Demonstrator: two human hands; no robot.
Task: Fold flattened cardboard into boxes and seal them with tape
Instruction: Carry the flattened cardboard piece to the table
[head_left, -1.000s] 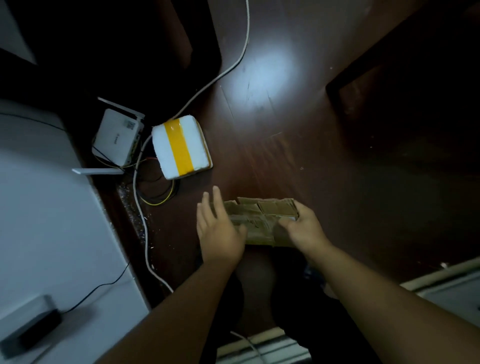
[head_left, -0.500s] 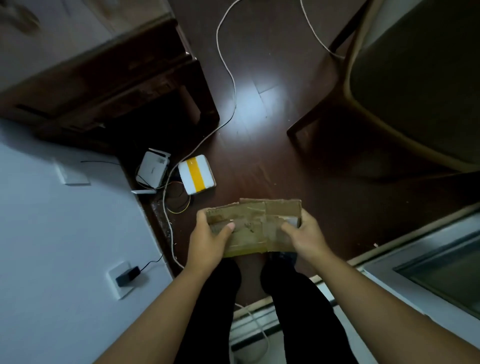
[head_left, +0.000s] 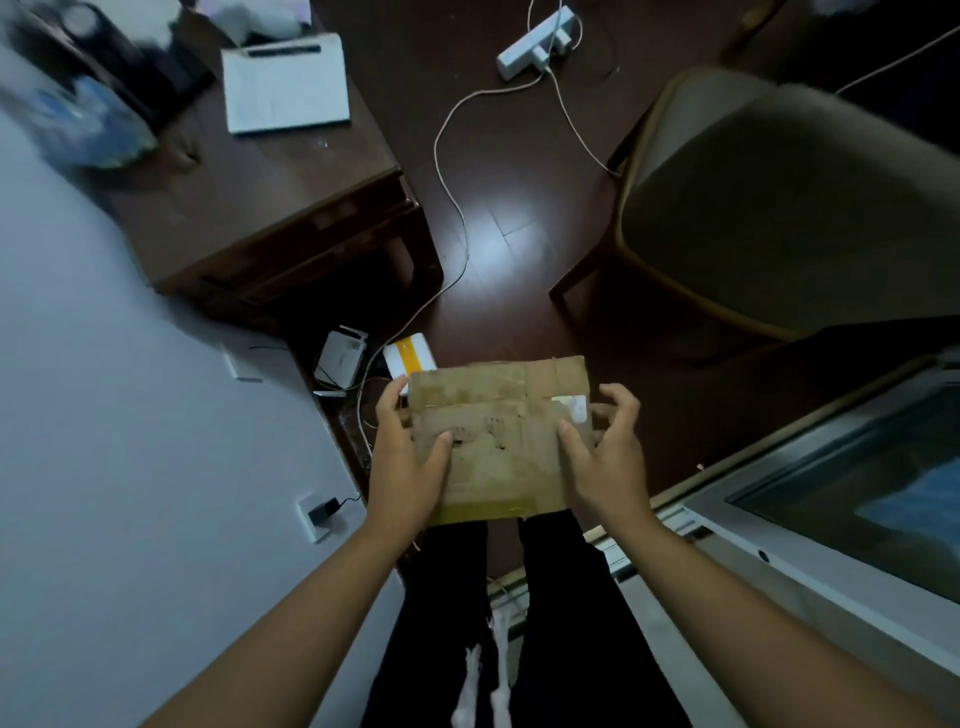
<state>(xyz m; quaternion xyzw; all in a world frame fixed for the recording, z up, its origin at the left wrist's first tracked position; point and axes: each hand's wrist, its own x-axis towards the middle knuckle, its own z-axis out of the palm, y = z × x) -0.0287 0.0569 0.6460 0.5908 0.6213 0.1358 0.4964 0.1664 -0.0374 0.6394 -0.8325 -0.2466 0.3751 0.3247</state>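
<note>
Raised higher, the worn, taped cardboard (head_left: 498, 436) sits between both hands.

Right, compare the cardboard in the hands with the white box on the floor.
The cardboard is brown and worn; the white box is clean white with a yellow tape stripe. The cardboard is held up between the left hand and right hand; the white box lies on the floor, partly hidden behind it. The cardboard looks larger in frame. Both are rectangular.
</note>
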